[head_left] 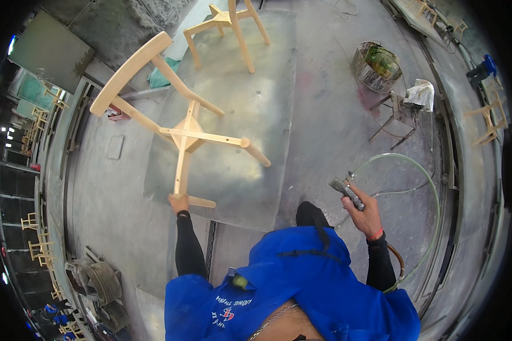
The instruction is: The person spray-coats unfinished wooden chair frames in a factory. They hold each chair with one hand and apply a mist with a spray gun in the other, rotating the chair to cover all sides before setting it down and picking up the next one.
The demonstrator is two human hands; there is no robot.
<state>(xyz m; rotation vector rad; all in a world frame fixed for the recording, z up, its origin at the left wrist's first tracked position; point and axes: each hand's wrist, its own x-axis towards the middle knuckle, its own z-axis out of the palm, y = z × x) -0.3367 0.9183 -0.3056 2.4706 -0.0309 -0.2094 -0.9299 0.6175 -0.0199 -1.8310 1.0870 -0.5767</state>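
Observation:
My left hand [179, 203] is closed around the near corner of a pale wooden chair frame [186, 133], where a seat rail meets a leg. The frame is tilted, its curved backrest toward the far left and its crossed seat rails facing me. It is over a grey metal sheet [242, 193]; I cannot tell whether it touches the sheet. On the right, my right hand [365, 216] grips a grey metal spray gun [350, 194], its front end pointing toward the chair. A pale green hose [438, 199] loops from near the gun around to my right forearm.
Farther off, another wooden chair frame [224, 18] stands upright. At the right are a stained bucket [377, 68] and a dark metal stand [393, 116] with a white cloth [420, 95]. Round drum-like objects [99, 281] sit lower left. Chair frames [40, 247] line the left side.

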